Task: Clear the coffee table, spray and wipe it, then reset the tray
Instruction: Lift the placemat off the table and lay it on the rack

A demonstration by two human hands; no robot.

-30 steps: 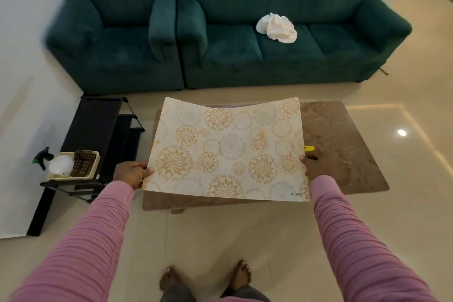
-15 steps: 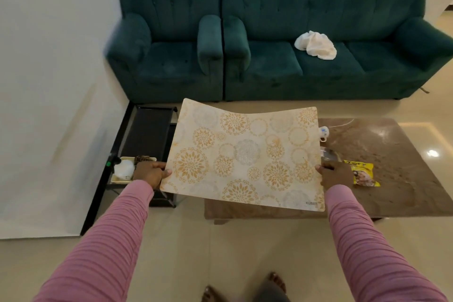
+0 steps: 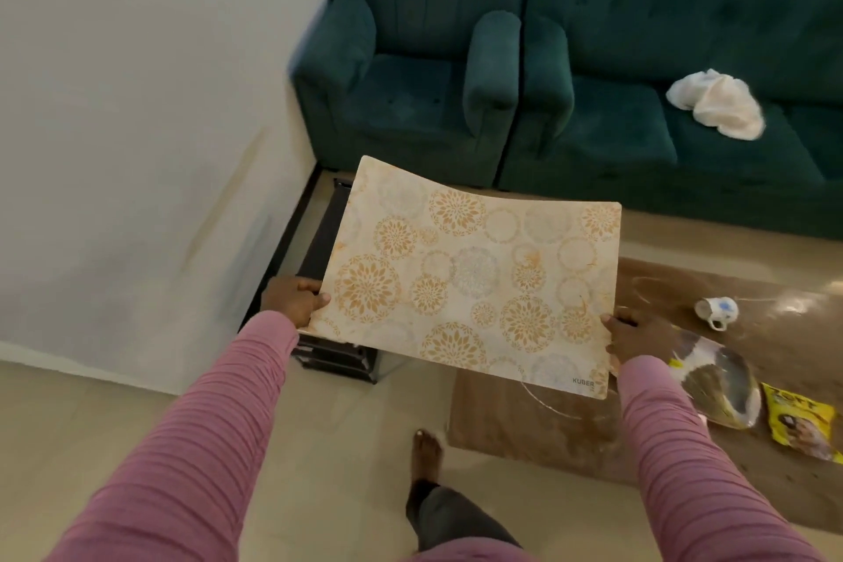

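Mat hiding much of black rack and left end of coffee table; cream, orange rosettes, sagging, edges pinched by left hand and right hand.

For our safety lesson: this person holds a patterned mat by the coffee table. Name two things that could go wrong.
The mat, pinched at two edges by the left hand and right hand, sags and might slip.
The mug lies tipped on the coffee table and could roll.

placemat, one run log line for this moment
step: clearing | placemat: held off coffee table, sagging | left hand: grips left edge | right hand: grips right edge | on table: tipped cup, yellow packet
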